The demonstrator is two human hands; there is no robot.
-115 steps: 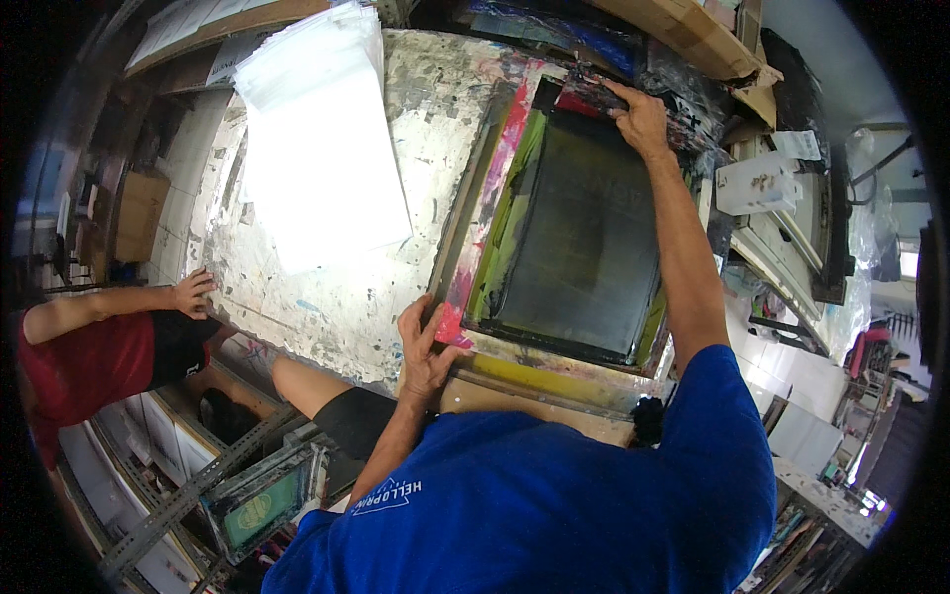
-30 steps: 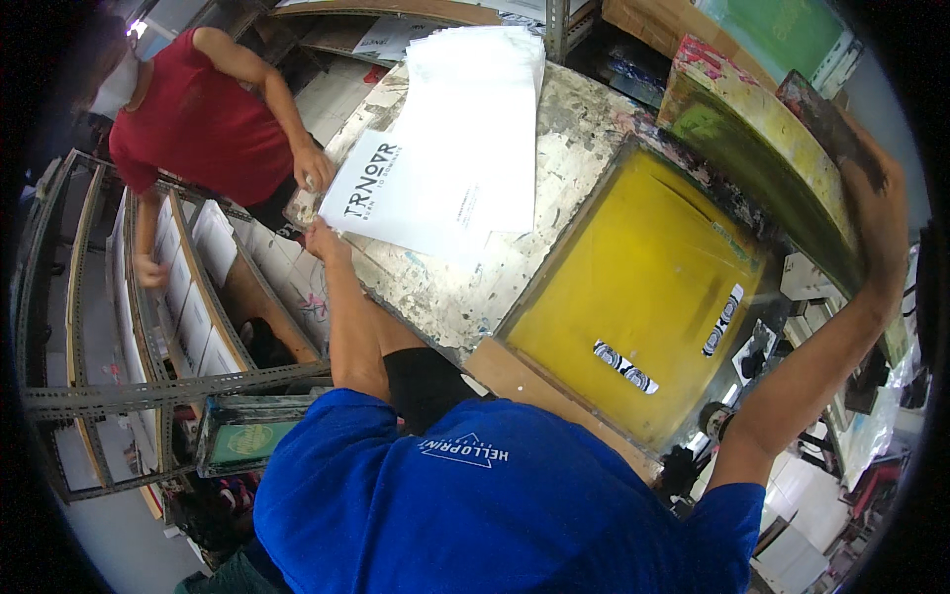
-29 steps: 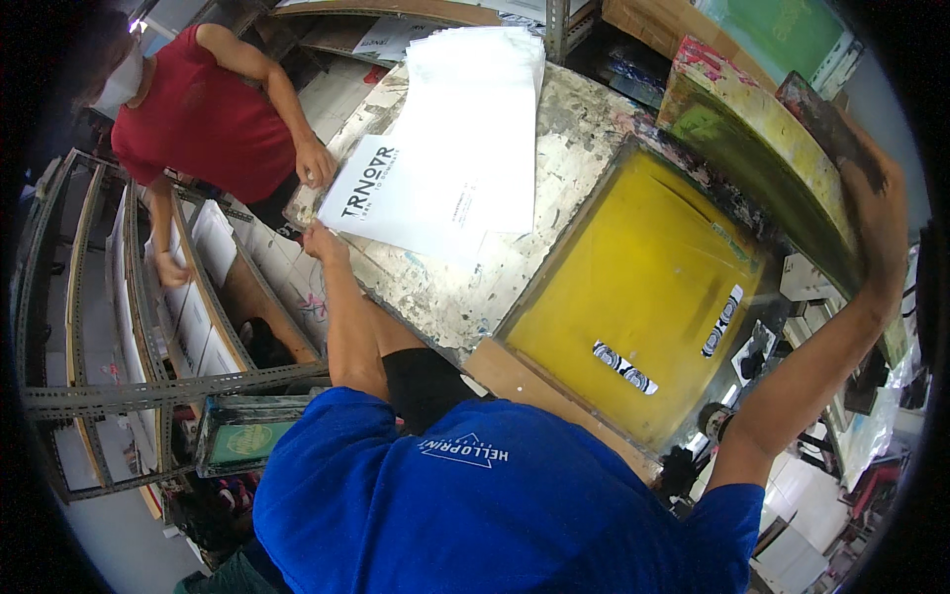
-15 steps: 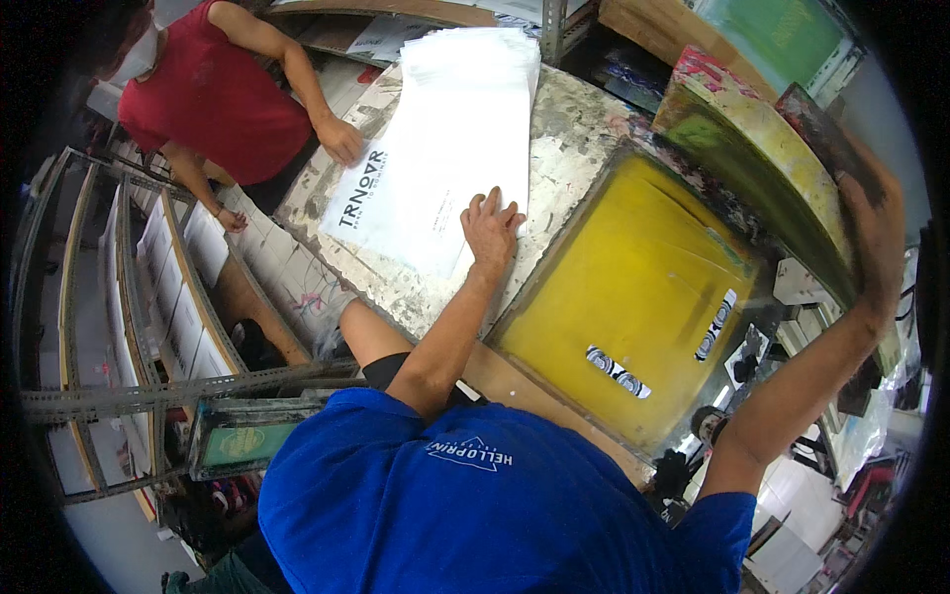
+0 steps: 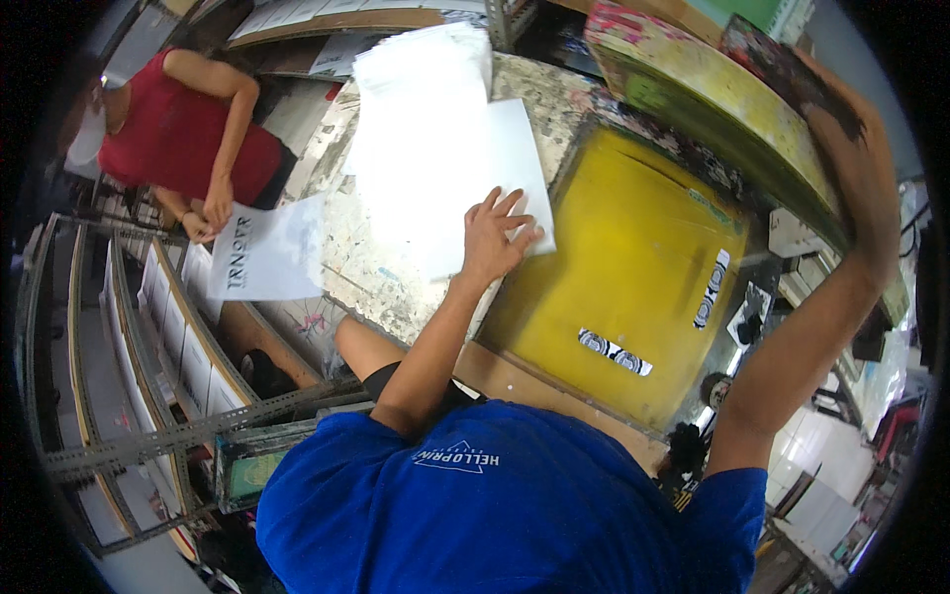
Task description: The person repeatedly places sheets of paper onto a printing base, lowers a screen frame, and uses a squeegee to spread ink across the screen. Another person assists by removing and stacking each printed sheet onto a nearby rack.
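Note:
My left hand [image 5: 498, 236] lies with fingers spread on a white sheet [image 5: 517, 153] at the right side of a white stack [image 5: 421, 129]. That sheet sits askew, its right edge reaching over the yellow screen's border. My right hand [image 5: 853, 114] is raised at the upper right, at the far end of a long, thick, paint-stained board [image 5: 722, 99]. Its fingers curl around the dark-stained end and are partly hidden. Between my arms lies a yellow printing screen [image 5: 633, 257] with two black-and-white strips stuck on it.
At the left, a co-worker in a red top [image 5: 188, 129] holds a printed white sheet [image 5: 267, 252] beside the stained worktable [image 5: 371, 282]. A metal rack [image 5: 148, 450] with boards of sheets stands at the lower left. More shelving [image 5: 336, 22] lines the back.
The co-worker has lifted the printed sheet off the stack and drawn it left. Under my left hand, a white sheet has shifted right and turned askew. My right hand stays at the board.

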